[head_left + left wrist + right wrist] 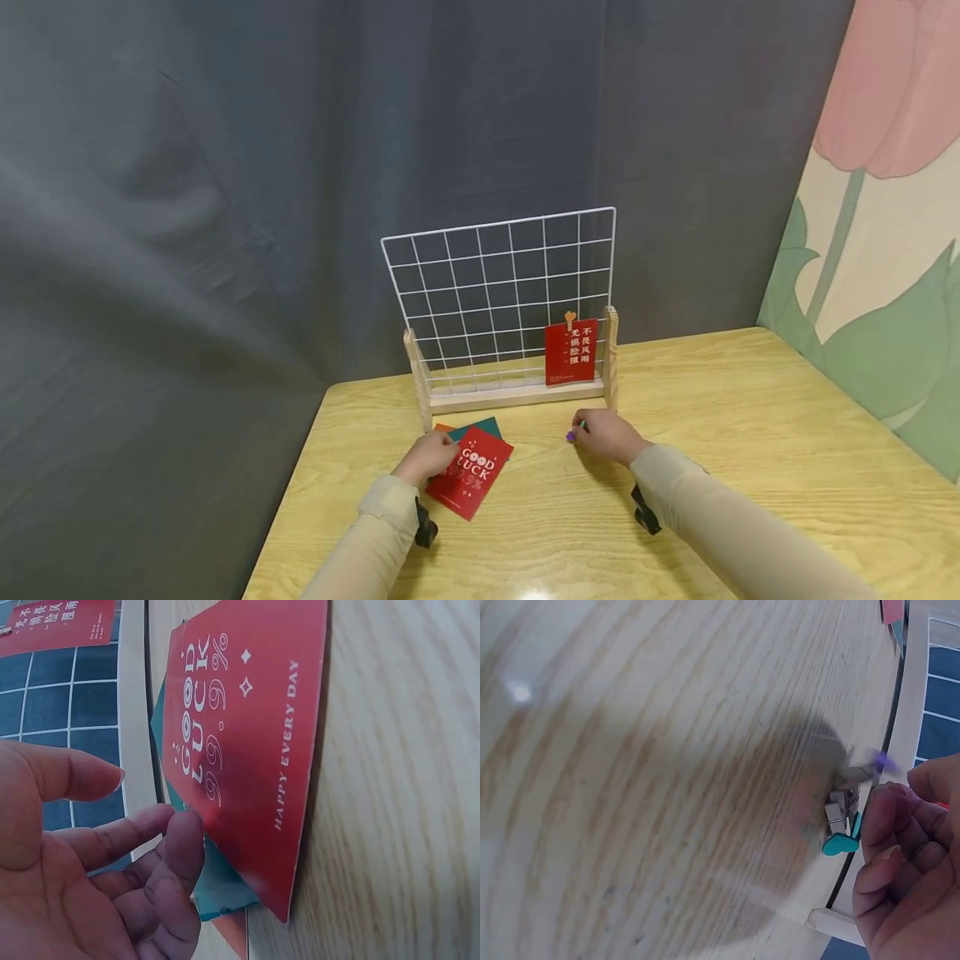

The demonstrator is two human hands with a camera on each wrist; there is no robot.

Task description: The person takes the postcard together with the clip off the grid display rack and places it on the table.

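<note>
My left hand (429, 458) is at the upper left edge of a red "GOOD LUCK" card (247, 742). A fingertip appears to touch that edge, while thumb and index finger stand apart. Under this card lie a teal card (486, 426) and an orange card (444, 428), mostly covered. My right hand (609, 435) is low over the table, its fingers bent and a gap between thumb and index finger. Right by these fingertips is a small wooden clip with a purple top (883, 761), blurred. A clip with a teal heart (841, 844) lies beside it.
Behind the hands stands a white wire grid (495, 292) in a wooden base (517, 397). A red card with white characters (572, 354) hangs at its lower right from an orange-topped clip (570, 317). A dark curtain (480, 108) is behind the table.
</note>
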